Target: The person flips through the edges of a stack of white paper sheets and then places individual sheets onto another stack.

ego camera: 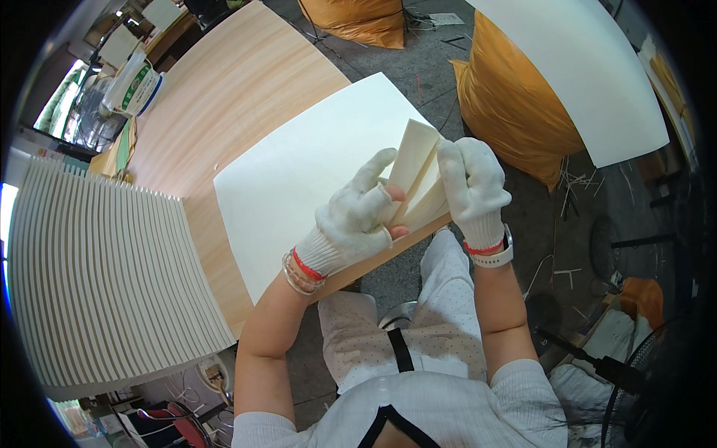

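Observation:
Both my hands wear white knitted gloves with red cuffs. A folded piece of cream paper or thin card (414, 151) is between them, above the right-hand edge of a large white sheet (297, 179). My left hand (364, 210) grips its lower left side, with bare fingertips showing through the glove. At its right side, my right hand (470, 179) has its fingers closed on the piece's edge. The white sheet lies on a wood-grain table (246, 73). My right hand's far fingers are hidden.
A stack of evenly ridged white panels or strips (112, 269) stands at the left. Beyond it is a white plastic bucket (134, 87). Orange sacks (504, 106) stand on the floor, one beneath another white sheet (594, 73). A black fan (638, 369) is at lower right.

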Tool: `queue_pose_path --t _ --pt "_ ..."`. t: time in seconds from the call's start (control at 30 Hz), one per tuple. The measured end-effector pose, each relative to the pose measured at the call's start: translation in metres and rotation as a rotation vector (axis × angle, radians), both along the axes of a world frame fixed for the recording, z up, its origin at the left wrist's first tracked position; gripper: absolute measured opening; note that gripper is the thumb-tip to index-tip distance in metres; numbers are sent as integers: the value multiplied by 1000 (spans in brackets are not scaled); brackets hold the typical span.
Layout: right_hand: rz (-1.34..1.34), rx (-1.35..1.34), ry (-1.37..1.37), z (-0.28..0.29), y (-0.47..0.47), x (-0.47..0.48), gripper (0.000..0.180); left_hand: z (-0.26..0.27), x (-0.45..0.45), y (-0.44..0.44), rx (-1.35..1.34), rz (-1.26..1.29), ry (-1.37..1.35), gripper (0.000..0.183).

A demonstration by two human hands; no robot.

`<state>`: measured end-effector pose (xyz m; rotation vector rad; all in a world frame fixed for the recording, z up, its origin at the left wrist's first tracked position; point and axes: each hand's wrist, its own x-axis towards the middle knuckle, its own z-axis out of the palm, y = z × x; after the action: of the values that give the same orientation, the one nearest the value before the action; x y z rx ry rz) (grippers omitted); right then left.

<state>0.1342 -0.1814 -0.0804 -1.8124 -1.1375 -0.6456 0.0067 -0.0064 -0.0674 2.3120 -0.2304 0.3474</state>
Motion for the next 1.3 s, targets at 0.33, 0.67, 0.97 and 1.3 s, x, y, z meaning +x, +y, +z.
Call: queue_pose_path --t 0.33,0.67,0.97,1.3 --pt "42 -26 -118 0 -5 2 21 -11 2 9 130 -88 -129 53" --pt "-5 -12 -113 -6 -3 3 22 -7 -1 3 -64 -27 8 55" --pt "2 1 -40 -3 -2 0 22 -6 5 4 75 -70 -57 47" --pt "74 5 -60 -3 -5 1 27 -13 1 2 150 -32 -137 50"
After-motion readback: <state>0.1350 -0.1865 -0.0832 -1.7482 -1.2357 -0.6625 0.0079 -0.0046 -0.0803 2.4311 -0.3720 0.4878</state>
